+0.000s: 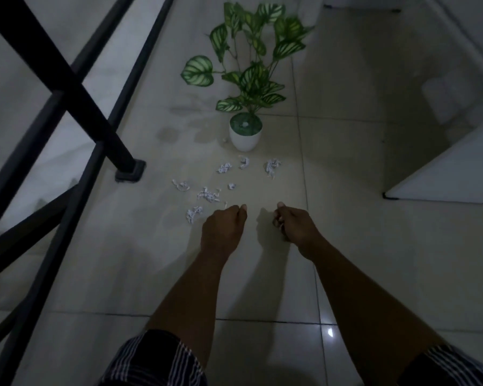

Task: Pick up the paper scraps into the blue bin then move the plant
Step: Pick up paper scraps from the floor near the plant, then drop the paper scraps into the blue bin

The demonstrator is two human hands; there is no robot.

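Note:
Several crumpled white paper scraps [208, 195] lie scattered on the pale tiled floor, between my hands and the plant. The plant [246, 79] has striped green leaves and stands upright in a small white pot [245, 140] just beyond the scraps. My left hand [225, 229] hovers low over the floor with its fingers curled in, just right of the nearest scrap [193, 214]. My right hand [293, 222] is beside it, also loosely curled, and nothing shows in either one. No blue bin is in view.
A black metal frame [76, 107] with crossed bars and a foot [130, 170] stands on the left. A white panel edge [444, 176] juts in at the right. My knees in striped shorts [151, 360] show at the bottom.

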